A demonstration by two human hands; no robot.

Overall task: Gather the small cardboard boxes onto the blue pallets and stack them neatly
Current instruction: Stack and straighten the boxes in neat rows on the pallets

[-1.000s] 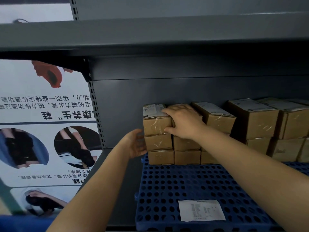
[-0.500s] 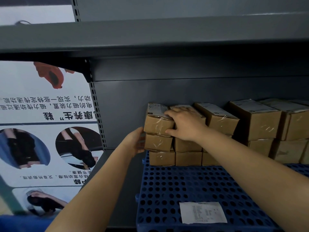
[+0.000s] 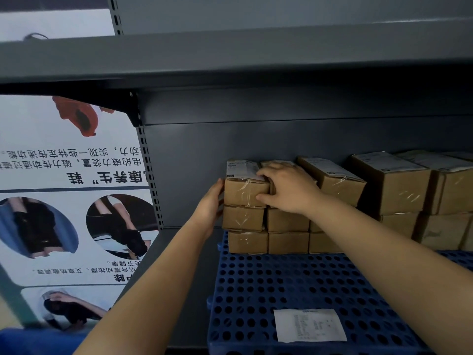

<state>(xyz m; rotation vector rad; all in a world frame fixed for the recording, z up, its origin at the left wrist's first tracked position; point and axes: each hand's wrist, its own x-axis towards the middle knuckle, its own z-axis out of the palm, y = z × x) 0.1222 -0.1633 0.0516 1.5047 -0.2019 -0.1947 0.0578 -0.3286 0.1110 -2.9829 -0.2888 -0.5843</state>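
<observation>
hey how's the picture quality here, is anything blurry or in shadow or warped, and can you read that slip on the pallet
Head view: dim overall, with deep shadow under the upper shelf; its edge bows from wide-angle distortion; tape on the top-left box catches faint glare between left hand and right hand; the paper slip on the blue pallet is too soft to read; the poster text appears mirrored and upside down.

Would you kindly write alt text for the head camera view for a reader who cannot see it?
Two bare hands square up the top box of a three-high cardboard stack on a blue pallet: the left hand presses its left side, the right hand grips its right edge. More boxes stand alongside, and a paper slip lies in front.
</observation>
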